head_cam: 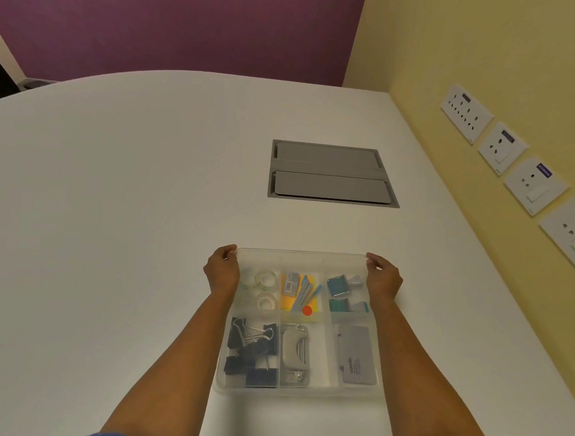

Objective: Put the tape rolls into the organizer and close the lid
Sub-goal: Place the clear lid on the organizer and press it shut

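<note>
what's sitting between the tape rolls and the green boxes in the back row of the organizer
In the head view, the middle back compartment lies between the tape rolls and the green boxes: yellow sticky notes, a barcoded packet, and a red dot.

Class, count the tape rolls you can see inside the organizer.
3, all in the far-left compartment: one beside the left hand, one to its right, one nearer. Others may be hidden.

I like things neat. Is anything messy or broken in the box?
Nothing stands out. The tape rolls sit in the far left compartment of the organizer, the other compartments look tidy, and nothing has spilled on the table. The left hand and right hand hold the clear lid at its far corners.
</note>
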